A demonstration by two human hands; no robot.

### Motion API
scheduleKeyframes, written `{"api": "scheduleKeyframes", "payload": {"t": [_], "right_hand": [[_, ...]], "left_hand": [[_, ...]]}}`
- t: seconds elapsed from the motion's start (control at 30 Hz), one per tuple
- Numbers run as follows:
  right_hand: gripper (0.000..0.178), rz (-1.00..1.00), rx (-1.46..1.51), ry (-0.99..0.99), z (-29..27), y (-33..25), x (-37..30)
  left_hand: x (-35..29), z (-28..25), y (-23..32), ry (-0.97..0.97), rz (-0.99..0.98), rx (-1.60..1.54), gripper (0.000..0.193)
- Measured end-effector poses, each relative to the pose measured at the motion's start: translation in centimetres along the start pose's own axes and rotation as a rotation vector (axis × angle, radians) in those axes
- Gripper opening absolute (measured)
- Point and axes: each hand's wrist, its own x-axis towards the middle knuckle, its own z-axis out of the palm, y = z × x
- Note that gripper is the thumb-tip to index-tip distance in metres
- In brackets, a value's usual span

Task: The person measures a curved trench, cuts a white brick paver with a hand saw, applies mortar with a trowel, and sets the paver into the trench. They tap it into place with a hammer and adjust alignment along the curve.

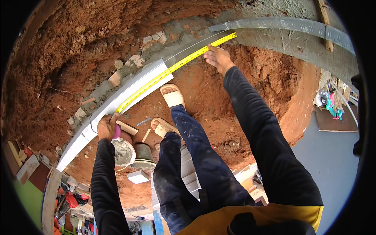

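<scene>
A yellow tape measure [172, 69] is pulled out slantwise, its strip running along a row of white blocks [80, 143] and past their far end. My left hand [106, 127] is closed around its pinkish-purple case at the lower left, against the blocks. My right hand [219, 59] pinches the strip between thumb and fingers near its free end, which sticks out beyond my fingertips. Under that end lies a grey mortar strip [188, 50] with a thin pale line along it. A long grey metal bar [290, 24] starts just past the tape's end.
Red soil banks [74, 51] rise beyond the blocks, with loose stones [114, 78] along the mortar. My sandalled feet stand on the dirt floor. Near my left foot are a mortar-smeared bucket [124, 152], a dark bucket [143, 154] and a white block piece [138, 177]. A teal power tool [333, 103] lies far right.
</scene>
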Motion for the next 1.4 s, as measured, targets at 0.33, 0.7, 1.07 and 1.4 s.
{"api": "scheduleKeyframes", "payload": {"t": [0.33,0.7,1.07,1.4], "right_hand": [[0.030,0.005,-0.001,0.012,-0.4,-0.3,-0.2],[0.025,0.014,-0.021,0.008,-0.8,-0.6,0.0],[0.024,0.014,-0.046,0.025,-0.6,-1.2,-0.6],[0.023,0.017,-0.109,-0.034,-2.5,-0.9,-0.9]], "left_hand": [[0.2,0.1,0.4,0.006,-0.007,0.022,0.054],[0.4,0.2,0.0,0.000,-0.012,0.034,0.053],[0.5,0.1,0.0,-0.009,-0.023,0.077,0.051],[-2.1,0.1,0.6,-0.042,-0.040,-0.083,0.057]]}}
